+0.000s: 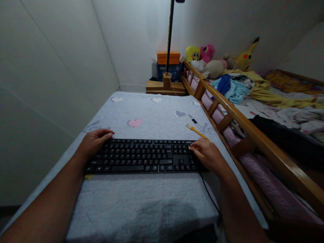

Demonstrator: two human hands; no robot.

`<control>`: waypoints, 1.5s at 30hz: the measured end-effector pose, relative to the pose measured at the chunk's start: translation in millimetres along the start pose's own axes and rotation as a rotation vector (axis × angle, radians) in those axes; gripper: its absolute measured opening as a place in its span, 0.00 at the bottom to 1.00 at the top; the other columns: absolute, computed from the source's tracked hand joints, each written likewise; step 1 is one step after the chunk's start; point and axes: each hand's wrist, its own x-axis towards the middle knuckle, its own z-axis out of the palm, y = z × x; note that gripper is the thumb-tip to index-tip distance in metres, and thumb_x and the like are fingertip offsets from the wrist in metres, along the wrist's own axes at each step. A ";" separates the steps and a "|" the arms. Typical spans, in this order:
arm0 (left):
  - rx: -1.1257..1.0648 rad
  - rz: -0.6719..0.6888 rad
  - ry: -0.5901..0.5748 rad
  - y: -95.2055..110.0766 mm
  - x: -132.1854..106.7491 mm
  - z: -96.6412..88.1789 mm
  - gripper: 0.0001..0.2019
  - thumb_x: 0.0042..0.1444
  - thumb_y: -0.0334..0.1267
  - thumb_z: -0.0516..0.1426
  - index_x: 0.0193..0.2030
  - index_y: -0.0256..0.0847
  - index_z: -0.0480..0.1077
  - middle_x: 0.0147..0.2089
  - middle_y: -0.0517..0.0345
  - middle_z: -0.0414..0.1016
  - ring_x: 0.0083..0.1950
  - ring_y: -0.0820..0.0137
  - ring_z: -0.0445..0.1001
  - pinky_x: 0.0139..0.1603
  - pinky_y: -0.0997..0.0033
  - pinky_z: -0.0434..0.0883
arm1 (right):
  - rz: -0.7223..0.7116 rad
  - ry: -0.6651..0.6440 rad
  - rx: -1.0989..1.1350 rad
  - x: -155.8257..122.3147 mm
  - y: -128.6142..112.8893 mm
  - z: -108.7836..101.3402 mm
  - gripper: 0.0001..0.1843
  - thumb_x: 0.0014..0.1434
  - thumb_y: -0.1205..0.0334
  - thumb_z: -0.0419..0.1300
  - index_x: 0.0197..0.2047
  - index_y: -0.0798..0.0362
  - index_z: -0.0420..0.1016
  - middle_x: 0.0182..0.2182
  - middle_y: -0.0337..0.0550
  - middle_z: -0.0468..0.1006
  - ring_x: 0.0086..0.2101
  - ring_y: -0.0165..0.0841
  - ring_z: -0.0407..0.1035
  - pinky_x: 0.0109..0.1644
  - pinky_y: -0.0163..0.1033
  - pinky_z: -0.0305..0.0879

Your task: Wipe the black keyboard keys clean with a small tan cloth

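A black keyboard (pixel 144 156) lies across a pale quilted cover with heart shapes (pixel 141 114). My left hand (pixel 94 141) curls over the keyboard's far left corner, fingers wrapped round its edge. My right hand (pixel 206 154) grips the keyboard's right end, fingers closed over the number pad side. The keyboard's black cable (pixel 208 192) runs off the near edge under my right forearm.
A yellow-handled tool (pixel 196 131) and a small black-and-silver tool (pixel 194 120) lie beyond my right hand. A wooden rail (pixel 227 108) borders the right side, with a cluttered bed and plush toys (pixel 222 60) behind. Boxes (pixel 168 62) and a dark pole (pixel 170 37) stand at the far end.
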 end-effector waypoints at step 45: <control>0.028 -0.005 0.021 8.5 -2.3 1.2 0.23 0.39 0.57 0.60 0.36 0.40 0.77 0.35 0.57 0.79 0.39 0.62 0.73 0.42 0.67 0.67 | -0.040 -0.162 0.052 -50.9 -3.5 4.3 0.10 0.66 0.66 0.56 0.39 0.51 0.80 0.36 0.43 0.76 0.37 0.32 0.73 0.41 0.36 0.65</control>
